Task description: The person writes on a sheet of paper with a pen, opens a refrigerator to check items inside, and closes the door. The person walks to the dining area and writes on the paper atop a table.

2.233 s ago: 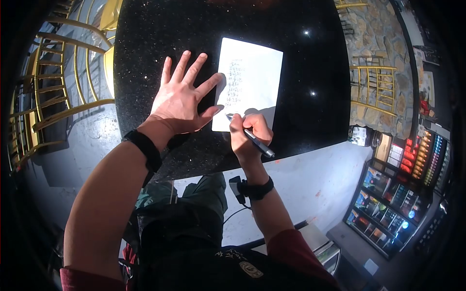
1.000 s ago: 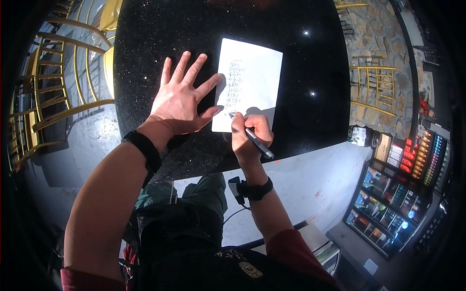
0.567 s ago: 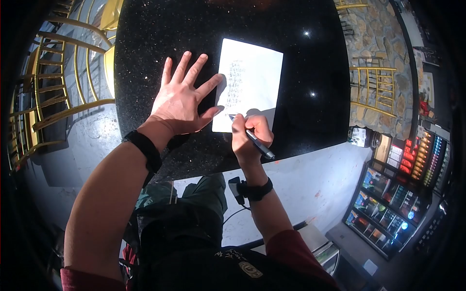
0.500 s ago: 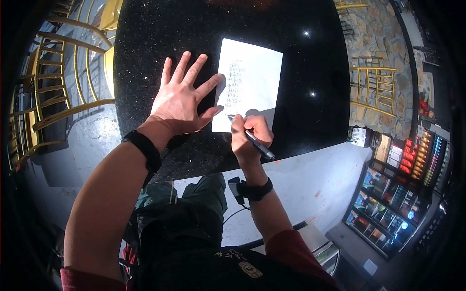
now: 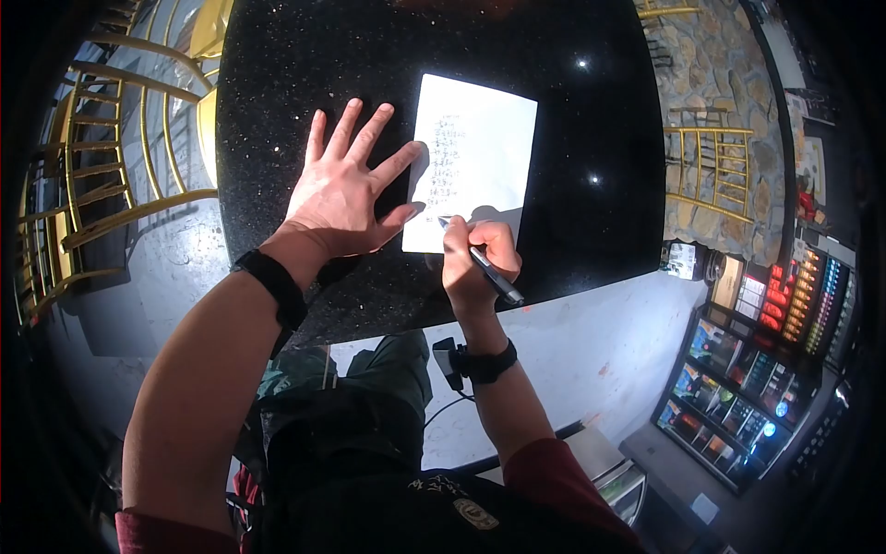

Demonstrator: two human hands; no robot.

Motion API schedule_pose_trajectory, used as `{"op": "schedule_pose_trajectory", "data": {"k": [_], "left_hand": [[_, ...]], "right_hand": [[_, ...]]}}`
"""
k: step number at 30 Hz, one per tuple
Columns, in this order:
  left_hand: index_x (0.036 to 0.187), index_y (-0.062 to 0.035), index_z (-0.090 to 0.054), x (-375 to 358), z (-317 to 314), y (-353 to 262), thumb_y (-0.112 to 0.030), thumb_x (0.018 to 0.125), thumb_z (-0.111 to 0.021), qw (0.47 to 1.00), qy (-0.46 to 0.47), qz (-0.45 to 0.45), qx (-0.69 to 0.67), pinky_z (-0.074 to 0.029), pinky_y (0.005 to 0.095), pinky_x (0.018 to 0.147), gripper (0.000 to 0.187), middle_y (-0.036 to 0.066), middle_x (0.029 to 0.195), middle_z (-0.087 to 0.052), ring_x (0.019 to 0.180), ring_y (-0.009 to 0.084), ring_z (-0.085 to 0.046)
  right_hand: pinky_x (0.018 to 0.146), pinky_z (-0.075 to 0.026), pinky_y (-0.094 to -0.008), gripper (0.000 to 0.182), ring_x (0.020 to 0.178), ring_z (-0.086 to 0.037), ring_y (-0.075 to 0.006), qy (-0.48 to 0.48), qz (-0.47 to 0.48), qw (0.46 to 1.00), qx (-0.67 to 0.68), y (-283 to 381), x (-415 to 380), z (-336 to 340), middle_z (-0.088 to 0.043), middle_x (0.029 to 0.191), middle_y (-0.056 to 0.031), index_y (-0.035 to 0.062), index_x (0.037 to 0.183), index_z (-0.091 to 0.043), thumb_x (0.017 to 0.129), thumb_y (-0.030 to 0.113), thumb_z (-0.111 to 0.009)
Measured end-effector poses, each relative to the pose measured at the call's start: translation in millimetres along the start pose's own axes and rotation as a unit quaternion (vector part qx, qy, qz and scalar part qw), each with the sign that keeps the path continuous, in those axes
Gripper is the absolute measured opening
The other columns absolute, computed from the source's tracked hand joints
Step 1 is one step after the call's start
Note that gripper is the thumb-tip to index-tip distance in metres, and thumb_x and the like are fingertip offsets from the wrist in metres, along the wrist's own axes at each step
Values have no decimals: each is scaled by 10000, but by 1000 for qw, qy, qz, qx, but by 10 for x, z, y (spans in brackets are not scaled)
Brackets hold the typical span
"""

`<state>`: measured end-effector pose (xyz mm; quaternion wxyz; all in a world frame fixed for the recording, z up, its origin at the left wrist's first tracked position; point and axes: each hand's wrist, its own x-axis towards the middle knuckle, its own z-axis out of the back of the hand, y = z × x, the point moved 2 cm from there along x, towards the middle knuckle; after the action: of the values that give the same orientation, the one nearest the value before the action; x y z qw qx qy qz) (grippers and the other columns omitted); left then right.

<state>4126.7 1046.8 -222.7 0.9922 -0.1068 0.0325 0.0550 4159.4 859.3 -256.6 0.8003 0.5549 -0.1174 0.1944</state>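
Head view shows your right hand [image 5: 475,263] gripping the pen [image 5: 482,264], tip on the paper's [image 5: 480,148] lower edge on the table [image 5: 591,111], left hand [image 5: 346,189] splayed flat steadying it mid-writing.

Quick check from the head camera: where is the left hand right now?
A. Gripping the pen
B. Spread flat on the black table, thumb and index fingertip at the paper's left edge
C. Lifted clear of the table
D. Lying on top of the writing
B: the left hand lies spread on the black table, thumb and index fingertip at the left edge of the paper, while the right hand holds the pen.
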Motion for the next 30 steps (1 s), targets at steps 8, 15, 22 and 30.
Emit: {"op": "schedule_pose_trajectory", "data": {"k": [8,15,22,30], "left_hand": [[1445,-297,-460,-4,2,-2,-514,820,-656,1000,-1,-1,-1,-78,591,1189,690,128,1594,-220,1483,376,-131],[1452,-312,-450,2,-11,2,-540,829,-635,1000,2,2,7,-75,591,1190,688,125,1600,-208,1484,377,-127],[1458,-314,-441,1,-2,-4,-542,830,-630,1000,6,4,12,-73,589,1191,695,121,1602,-206,1486,375,-126],[1460,-314,-438,6,5,-7,-539,830,-630,1000,11,6,14,-69,584,1193,695,119,1603,-204,1486,372,-125]], "right_hand": [[519,-449,-251,241,528,-585,-126,36,-7,999,-28,-11,-11,34,-592,605,-76,38,750,-483,818,3,-711],[510,-440,-252,241,516,-572,-128,26,-8,999,-34,0,-3,30,-578,598,-69,40,736,-477,818,7,-702],[506,-437,-254,241,515,-578,-134,46,-12,998,-30,-10,-9,33,-577,597,-71,40,736,-477,810,1,-703],[500,-433,-258,238,507,-575,-141,49,-1,998,-30,32,11,39,-569,589,-71,43,733,-470,807,-8,-690]]}}
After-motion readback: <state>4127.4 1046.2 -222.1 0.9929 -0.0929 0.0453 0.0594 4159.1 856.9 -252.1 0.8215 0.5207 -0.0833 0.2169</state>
